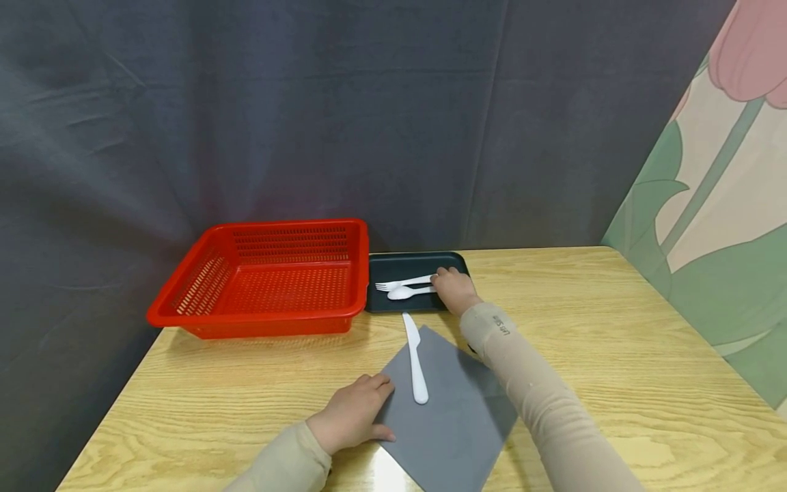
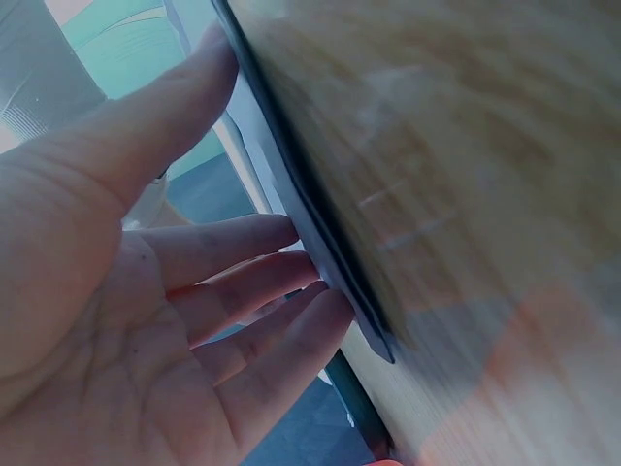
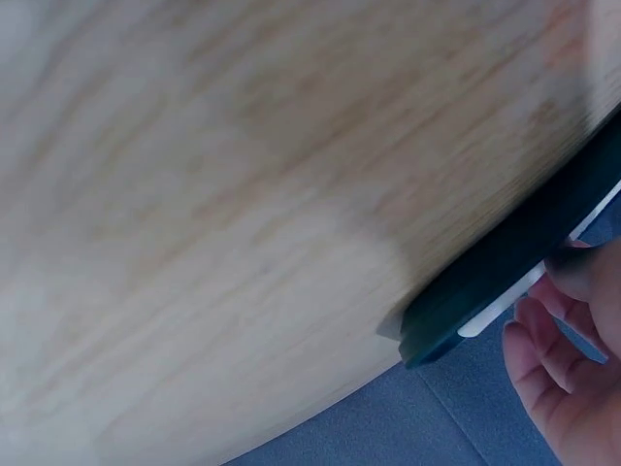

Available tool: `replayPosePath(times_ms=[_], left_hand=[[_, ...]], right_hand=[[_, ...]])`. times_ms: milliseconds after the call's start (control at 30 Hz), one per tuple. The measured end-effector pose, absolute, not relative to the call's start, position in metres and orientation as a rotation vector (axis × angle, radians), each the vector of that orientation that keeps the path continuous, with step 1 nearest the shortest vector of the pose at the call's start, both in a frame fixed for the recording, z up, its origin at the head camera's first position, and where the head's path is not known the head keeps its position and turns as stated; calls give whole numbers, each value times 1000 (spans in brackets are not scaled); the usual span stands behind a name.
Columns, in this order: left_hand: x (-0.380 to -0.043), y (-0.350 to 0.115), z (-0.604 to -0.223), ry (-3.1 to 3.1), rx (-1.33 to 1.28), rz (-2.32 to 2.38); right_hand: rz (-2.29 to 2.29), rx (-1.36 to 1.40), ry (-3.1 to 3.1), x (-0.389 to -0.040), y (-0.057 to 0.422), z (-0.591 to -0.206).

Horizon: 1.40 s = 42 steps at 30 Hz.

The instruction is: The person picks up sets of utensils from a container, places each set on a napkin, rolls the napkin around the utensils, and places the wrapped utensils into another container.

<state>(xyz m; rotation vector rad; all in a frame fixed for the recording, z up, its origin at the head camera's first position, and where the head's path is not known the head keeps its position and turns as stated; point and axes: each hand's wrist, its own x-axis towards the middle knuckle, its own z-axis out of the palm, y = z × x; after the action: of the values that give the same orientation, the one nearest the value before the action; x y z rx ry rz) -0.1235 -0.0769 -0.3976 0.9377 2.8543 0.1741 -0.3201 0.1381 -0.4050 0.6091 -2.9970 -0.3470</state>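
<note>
In the head view, my left hand (image 1: 353, 413) rests at the left edge of a grey square cloth (image 1: 458, 410), fingers and thumb spread apart and touching it. A white plastic knife (image 1: 416, 365) lies on the cloth, its blade tip reaching past the edge. My right hand (image 1: 456, 290) reaches into the right end of a dark tray (image 1: 418, 263). There its fingers pinch the handle of a white spoon (image 1: 401, 293); a white fork (image 1: 399, 282) lies just behind, close to the fingertips. Both handle ends are hidden in the head view. The right wrist view shows one white handle (image 3: 495, 309) along the tray rim.
A red perforated basket (image 1: 295, 320) stands left of the tray, against its side. Behind the wooden table (image 1: 615, 342) hangs a dark curtain (image 1: 369, 123). A wall with painted flowers (image 1: 725, 239) rises at the right.
</note>
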Motion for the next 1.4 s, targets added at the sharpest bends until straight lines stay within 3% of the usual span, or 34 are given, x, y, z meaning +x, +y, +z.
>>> replayPosePath(times_ms=[1400], left_hand=[[-124,-76,-397,2840,914,188]], right_hand=[[-322,672,-3015,-311,138,-392]])
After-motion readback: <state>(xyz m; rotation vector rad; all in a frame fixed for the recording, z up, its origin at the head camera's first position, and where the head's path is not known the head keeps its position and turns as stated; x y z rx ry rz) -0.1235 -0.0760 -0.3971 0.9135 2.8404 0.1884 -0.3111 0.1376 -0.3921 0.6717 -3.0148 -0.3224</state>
